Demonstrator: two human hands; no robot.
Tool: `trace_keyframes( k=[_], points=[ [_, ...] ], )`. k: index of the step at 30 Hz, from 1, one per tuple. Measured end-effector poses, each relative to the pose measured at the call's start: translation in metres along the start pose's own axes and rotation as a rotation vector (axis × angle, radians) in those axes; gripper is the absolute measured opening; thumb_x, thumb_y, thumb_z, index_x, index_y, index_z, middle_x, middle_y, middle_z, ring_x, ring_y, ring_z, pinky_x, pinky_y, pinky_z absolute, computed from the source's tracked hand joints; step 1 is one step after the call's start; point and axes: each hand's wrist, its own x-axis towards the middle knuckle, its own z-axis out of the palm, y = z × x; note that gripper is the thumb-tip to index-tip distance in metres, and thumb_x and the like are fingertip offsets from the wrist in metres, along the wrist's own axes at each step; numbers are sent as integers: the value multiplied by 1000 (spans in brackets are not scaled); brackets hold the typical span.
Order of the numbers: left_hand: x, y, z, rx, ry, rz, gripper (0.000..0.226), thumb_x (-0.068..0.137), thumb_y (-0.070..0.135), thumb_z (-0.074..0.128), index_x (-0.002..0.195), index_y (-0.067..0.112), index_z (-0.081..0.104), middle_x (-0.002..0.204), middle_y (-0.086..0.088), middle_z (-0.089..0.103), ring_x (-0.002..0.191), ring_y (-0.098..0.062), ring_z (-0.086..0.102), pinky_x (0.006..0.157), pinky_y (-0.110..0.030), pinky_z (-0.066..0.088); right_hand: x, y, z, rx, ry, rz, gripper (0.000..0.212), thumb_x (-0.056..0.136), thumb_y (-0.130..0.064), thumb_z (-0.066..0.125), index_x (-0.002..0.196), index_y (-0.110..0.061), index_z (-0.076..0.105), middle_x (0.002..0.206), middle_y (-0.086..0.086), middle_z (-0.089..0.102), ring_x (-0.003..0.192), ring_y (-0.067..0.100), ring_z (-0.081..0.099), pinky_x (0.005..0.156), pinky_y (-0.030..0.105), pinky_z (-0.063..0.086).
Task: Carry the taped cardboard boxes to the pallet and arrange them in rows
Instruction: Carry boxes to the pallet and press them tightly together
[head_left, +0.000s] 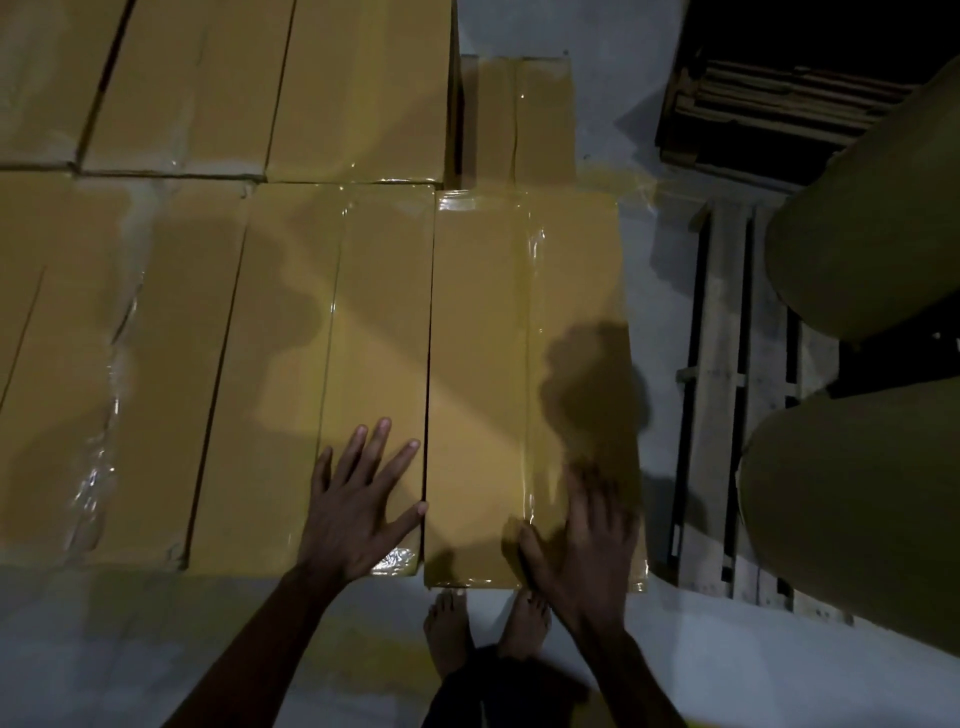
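Two hands, both flat on top of the taped boxes, neither gripping anything. The left hand (358, 506) is in the lower middle of the frame, fingers (382, 441) straight and spread wide. It's palm down on the near end of the second box from the right (311, 338). Its thumb tip reaches right up to the dark seam between that box and the rightmost box (483, 364).

The right hand (587, 530) is pretty blurry, just right of centre near the bottom, on the near right corner of the rightmost box. As far as I can tell its fingers are stretched forward and the thumb sticks out to the left by the shiny tape strip. So this box is under the palm and fingers, not wrapped by them.

That box runs lengthwise away from the person, snug against its neighbour, with its near edge poking out slightly closer to the person.

More boxes (182, 93) fill the left and upper left in rows, and another box (519, 119) sits lower down beyond the rightmost one, top middle. Two bare feet (447, 629) show at the bottom, right by the box's near edge. A wooden pallet (722, 389) lies on the grey floor (654, 675) at the right, with big tan rounded bundles (857, 519) overlapping it.
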Motion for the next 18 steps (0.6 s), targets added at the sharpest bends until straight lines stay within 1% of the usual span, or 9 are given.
trace_keyframes(
  k=[2, 4, 6, 7, 8, 10, 13, 15, 18],
  points=[
    [0, 3, 0, -2, -8, -35, 81, 93, 80, 35, 163, 43, 20, 174, 7, -2, 161, -21, 1, 123, -62, 14, -6, -15, 5, -29, -88, -49, 92, 90, -84, 39, 164, -32, 20, 173, -1, 13, 159, 29, 9, 122, 66, 13],
    [-1, 7, 0, -9, -14, -59, 82, 92, 80, 37, 163, 43, 20, 174, 8, -1, 160, -21, 5, 122, -60, 16, -11, -25, 10, -56, -185, -185, 98, 85, -91, 39, 164, -38, 14, 174, -6, 3, 160, 27, -2, 123, 64, 4],
    [-4, 10, 1, 1, -3, -74, 83, 91, 80, 40, 163, 44, 20, 174, 7, 1, 160, -21, 7, 121, -59, 17, -12, -33, 12, -101, -302, -327, 107, 77, -97, 41, 164, -44, 5, 173, -8, -7, 159, 29, -10, 122, 65, -3],
    [-6, 11, 1, 5, 6, -76, 84, 91, 81, 40, 163, 43, 20, 174, 7, 1, 160, -22, 7, 121, -58, 18, -12, -34, 15, -134, -348, -376, 111, 74, -98, 43, 163, -46, 1, 173, -7, -12, 159, 30, -14, 122, 66, -5],
    [-7, 10, 2, 2, 13, -73, 85, 91, 82, 40, 163, 42, 20, 174, 7, 2, 160, -22, 7, 121, -58, 18, -11, -34, 17, -166, -375, -408, 113, 72, -98, 46, 163, -47, 0, 173, -5, -15, 158, 31, -15, 121, 68, -3],
    [-11, 9, 4, -3, 30, -56, 86, 90, 82, 40, 163, 40, 22, 174, 5, 3, 160, -23, 8, 121, -57, 18, -8, -30, 20, -238, -385, -444, 119, 69, -92, 56, 163, -46, 1, 173, 0, -13, 159, 35, -8, 121, 70, 6],
    [-16, 8, 7, -12, 30, -43, 86, 91, 81, 41, 164, 39, 23, 175, 3, 4, 160, -25, 10, 121, -59, 22, 1, -22, 19, -317, -373, -489, 124, 66, -77, 74, 164, -44, 7, 174, 4, -1, 158, 38, 7, 118, 68, 17],
    [-19, 9, 8, -7, -7, -55, 86, 92, 83, 36, 164, 40, 17, 175, 4, -1, 160, -25, 6, 122, -60, 20, 6, -21, 19, -327, -353, -520, 120, 69, -76, 73, 164, -44, 8, 174, 4, 2, 157, 38, 10, 118, 67, 19],
    [-28, 13, 11, -8, -49, -94, 88, 91, 87, 29, 164, 44, 6, 174, 7, -11, 161, -21, -3, 126, -55, 11, 7, -22, 19, -336, -339, -535, 114, 72, -84, 64, 164, -44, 9, 174, 4, 2, 157, 38, 11, 118, 66, 18]
  ],
)
